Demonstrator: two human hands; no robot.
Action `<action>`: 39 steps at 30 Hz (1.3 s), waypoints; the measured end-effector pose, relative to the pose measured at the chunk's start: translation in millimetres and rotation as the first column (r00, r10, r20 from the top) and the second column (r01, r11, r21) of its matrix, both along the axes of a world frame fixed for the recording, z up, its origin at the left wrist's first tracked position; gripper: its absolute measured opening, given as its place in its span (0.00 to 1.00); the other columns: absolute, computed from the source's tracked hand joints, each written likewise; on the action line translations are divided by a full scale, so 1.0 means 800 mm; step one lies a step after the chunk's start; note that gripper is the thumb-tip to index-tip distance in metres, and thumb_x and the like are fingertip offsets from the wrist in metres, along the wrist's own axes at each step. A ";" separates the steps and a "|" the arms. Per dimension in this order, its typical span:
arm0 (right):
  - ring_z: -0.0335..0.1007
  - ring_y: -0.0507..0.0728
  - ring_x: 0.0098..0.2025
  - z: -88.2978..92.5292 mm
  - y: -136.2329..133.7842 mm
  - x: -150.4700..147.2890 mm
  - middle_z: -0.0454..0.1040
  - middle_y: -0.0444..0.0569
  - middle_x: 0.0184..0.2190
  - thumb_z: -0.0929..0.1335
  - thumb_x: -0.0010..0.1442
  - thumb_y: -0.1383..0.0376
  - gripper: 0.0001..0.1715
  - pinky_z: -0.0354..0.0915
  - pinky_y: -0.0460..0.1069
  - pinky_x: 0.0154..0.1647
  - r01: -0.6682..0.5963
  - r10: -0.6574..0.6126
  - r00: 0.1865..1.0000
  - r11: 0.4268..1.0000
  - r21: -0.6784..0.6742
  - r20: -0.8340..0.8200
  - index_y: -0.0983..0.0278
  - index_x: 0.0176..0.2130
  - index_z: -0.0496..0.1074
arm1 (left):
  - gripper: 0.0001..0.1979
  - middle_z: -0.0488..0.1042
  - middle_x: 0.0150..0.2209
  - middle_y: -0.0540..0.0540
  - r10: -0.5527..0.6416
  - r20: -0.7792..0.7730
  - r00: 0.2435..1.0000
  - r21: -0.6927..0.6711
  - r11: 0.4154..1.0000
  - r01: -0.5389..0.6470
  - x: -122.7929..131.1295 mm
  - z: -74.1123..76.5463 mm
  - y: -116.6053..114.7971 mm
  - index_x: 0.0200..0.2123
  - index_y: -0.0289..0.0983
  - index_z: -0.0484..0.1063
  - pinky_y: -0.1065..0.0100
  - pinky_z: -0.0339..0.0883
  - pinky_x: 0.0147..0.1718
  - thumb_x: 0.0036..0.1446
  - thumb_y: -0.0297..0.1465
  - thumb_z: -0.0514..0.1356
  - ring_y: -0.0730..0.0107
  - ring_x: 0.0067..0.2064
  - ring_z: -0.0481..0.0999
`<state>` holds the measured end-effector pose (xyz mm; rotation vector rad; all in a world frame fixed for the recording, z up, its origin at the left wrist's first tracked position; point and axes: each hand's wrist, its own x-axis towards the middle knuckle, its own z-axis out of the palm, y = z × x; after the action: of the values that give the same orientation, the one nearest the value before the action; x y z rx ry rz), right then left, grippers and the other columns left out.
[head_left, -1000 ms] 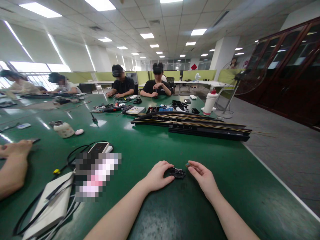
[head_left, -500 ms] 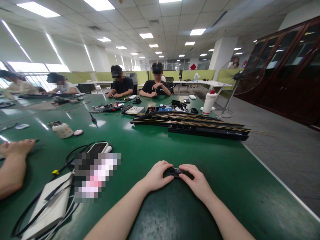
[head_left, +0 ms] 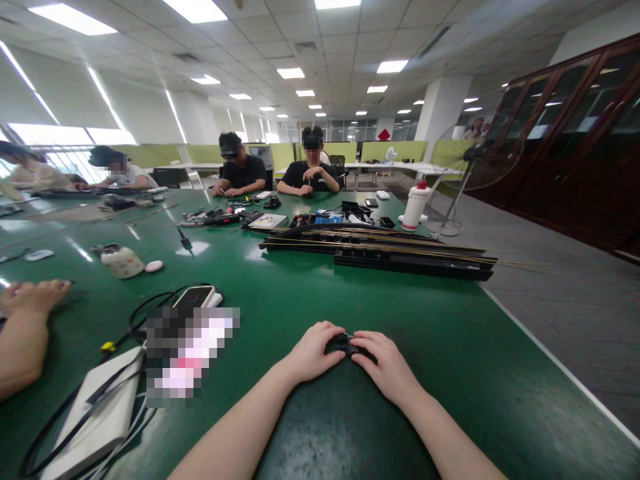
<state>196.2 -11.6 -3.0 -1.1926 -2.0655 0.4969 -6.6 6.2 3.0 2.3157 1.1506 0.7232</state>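
Note:
A small black part [head_left: 346, 344] lies on the green table [head_left: 440, 347] right in front of me. My left hand [head_left: 314, 350] curls round its left end, fingers bent onto it. My right hand [head_left: 383, 363] covers its right end, fingertips pressed on top. Both hands meet over the part, so most of it is hidden. Both forearms rest on the table.
To my left lie a white box with black cables [head_left: 95, 413], a phone [head_left: 195, 297] and another person's hand [head_left: 33, 297]. Long black rails [head_left: 390, 250] cross the table's middle; a white bottle [head_left: 415, 207] stands beyond. Several people sit at the far end. The table's edge runs along the right.
My right hand, which held a small piece apart from the black part a second ago, has come left onto the part. The left hand has stayed put.

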 end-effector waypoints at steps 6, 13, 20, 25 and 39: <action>0.69 0.61 0.48 0.002 -0.001 -0.001 0.75 0.49 0.44 0.67 0.55 0.64 0.13 0.64 0.59 0.50 0.007 -0.007 1.000 1.000 0.015 0.010 0.55 0.42 0.74 | 0.18 0.70 0.44 0.44 0.000 -0.001 1.000 0.005 1.000 0.000 -0.001 -0.002 0.001 0.48 0.38 0.68 0.61 0.63 0.48 0.53 0.32 0.61 0.61 0.47 0.68; 0.69 0.62 0.48 0.003 -0.001 -0.002 0.75 0.50 0.44 0.67 0.56 0.64 0.12 0.64 0.60 0.50 0.002 -0.004 0.999 0.999 0.045 0.052 0.55 0.42 0.74 | 0.19 0.70 0.44 0.44 0.000 -0.001 1.000 0.007 1.000 0.000 -0.001 0.000 0.001 0.48 0.38 0.68 0.61 0.63 0.48 0.52 0.31 0.61 0.61 0.46 0.68; 0.68 0.61 0.50 0.003 -0.003 -0.004 0.74 0.50 0.47 0.67 0.55 0.65 0.13 0.63 0.60 0.51 0.020 -0.022 0.994 1.000 0.018 0.107 0.56 0.43 0.74 | 0.18 0.70 0.43 0.44 0.004 -0.010 1.000 0.019 1.000 -0.004 0.000 0.000 0.000 0.48 0.37 0.68 0.62 0.63 0.47 0.53 0.31 0.61 0.62 0.46 0.68; 0.68 0.61 0.50 0.002 0.001 0.000 0.74 0.50 0.47 0.69 0.53 0.65 0.15 0.61 0.60 0.53 0.027 -0.024 0.998 0.998 -0.064 0.058 0.57 0.43 0.74 | 0.18 0.69 0.45 0.43 0.010 0.002 1.000 0.021 1.000 -0.010 0.001 -0.002 0.000 0.48 0.36 0.67 0.61 0.63 0.48 0.52 0.30 0.61 0.61 0.47 0.68; 0.67 0.59 0.52 -0.002 0.006 0.005 0.72 0.50 0.50 0.67 0.54 0.64 0.22 0.60 0.57 0.55 0.049 -0.065 0.995 0.975 -0.216 -0.069 0.60 0.50 0.69 | 0.25 0.66 0.51 0.40 0.047 0.014 0.999 0.001 0.999 -0.047 0.000 -0.011 0.003 0.55 0.37 0.62 0.57 0.60 0.53 0.54 0.32 0.60 0.58 0.53 0.65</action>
<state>200.6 -6.8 -4.5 -1.3317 -1.9449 0.7404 -6.9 8.2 -6.0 2.2880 1.2018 0.7563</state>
